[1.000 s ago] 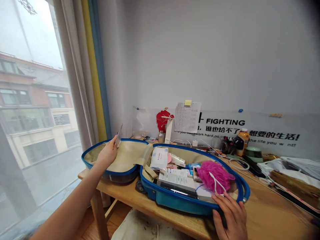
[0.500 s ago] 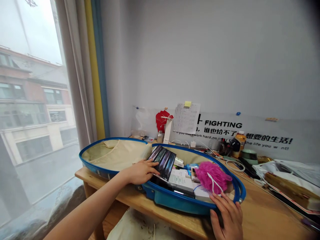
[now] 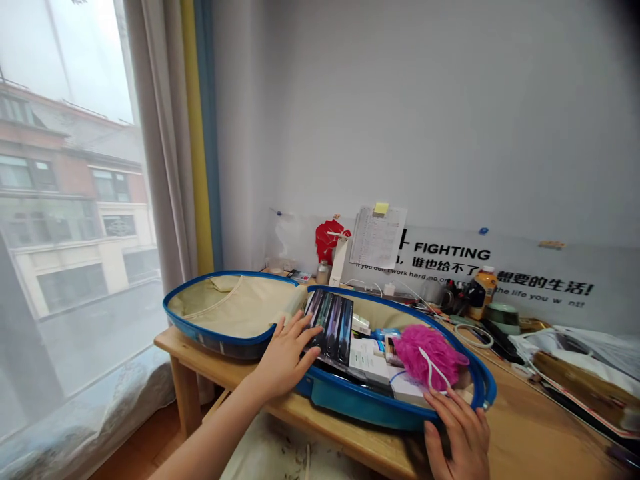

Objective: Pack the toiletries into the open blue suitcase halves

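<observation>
Head view: the suitcase (image 3: 363, 415) lies open on the counter (image 3: 545, 430), halves side by side, the right one filled. A flat dark pack (image 3: 333, 327), glossy, with long strips showing, sits at the left end of that half, above other contents. What bears it from beneath I cannot see.

Left hand (image 3: 286, 357): spread, palm down, fingertips on or just over the pack's near-left edge; I cannot tell contact finger by finger. Pinching nothing visible. Right hand (image 3: 459, 423): fingers loosely extended over the near-right rim (image 3: 484, 370), thumb apart outside the wall, just beside the white cord (image 3: 431, 365) of the pink pouf (image 3: 410, 348). I read it as steadying the case; how much it presses I cannot tell.

Notes on doing this well: I would settle the pack with flat fingers and an even load, since a push at one corner could tip it against the white box (image 3: 369, 362) just right of it. Near edge best kept inside the rim, not riding on it. The glossy cover may slide, so small corrections only. Right hand: light, steady pressure, fingers off the pouf, which looks easily squashed.
</observation>
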The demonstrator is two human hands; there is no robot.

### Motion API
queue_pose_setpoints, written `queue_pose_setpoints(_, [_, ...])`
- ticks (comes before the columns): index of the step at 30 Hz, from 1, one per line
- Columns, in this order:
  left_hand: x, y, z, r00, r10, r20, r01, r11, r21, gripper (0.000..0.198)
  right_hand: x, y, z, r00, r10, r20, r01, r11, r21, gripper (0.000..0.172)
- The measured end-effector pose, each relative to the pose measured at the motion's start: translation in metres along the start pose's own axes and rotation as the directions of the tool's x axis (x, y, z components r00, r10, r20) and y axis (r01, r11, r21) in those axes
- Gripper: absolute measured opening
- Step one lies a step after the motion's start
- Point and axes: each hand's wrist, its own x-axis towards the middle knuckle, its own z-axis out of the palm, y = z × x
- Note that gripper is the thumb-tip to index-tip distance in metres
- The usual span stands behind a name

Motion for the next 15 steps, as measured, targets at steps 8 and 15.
queue_pose_setpoints(8, [-0.03, -0.008, 0.045, 0.939, -0.26, -0.224, 0.185, 0.933, -0.308, 0.041, 0.015, -0.001, -0.009, 0.995, -0.1, -0.02, 0.099, 0.994, -0.045, 0.022])
queue_pose_setpoints(15, [-0.025, 0.009, 0.058, 0.909, -0.327, -0.259, 0.194, 0.882, -0.43, 0.033, 0.023, 0.011, -0.021, 0.986, -0.169, -0.001, 0.169, 0.985, -0.046, 0.025])
